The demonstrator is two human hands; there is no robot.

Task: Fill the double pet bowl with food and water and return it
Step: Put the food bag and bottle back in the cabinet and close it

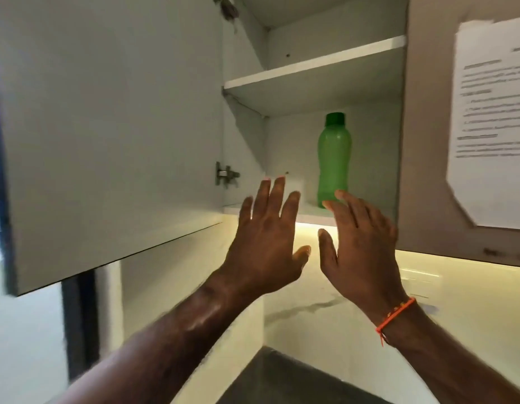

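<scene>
A green bottle [334, 158] with a darker green cap stands upright on the lower shelf [311, 215] of an open wall cupboard. Both my hands are raised toward that shelf with fingers straight and spread, holding nothing. My left hand [267, 237] is left of the bottle, its fingertips in front of a white object [295, 186] that it mostly hides. My right hand [360, 246] is just below the bottle, its fingertips overlapping the bottle's base in view; whether they touch it I cannot tell. An orange thread circles my right wrist. The pet bowl is not in view.
The cupboard door [107, 135] is swung open to the left. The upper shelf [314, 68] looks bare. A printed paper sheet [492, 121] is stuck on the neighbouring cupboard at right. A lit strip glows under the cupboards, and a dark counter [282, 380] lies below.
</scene>
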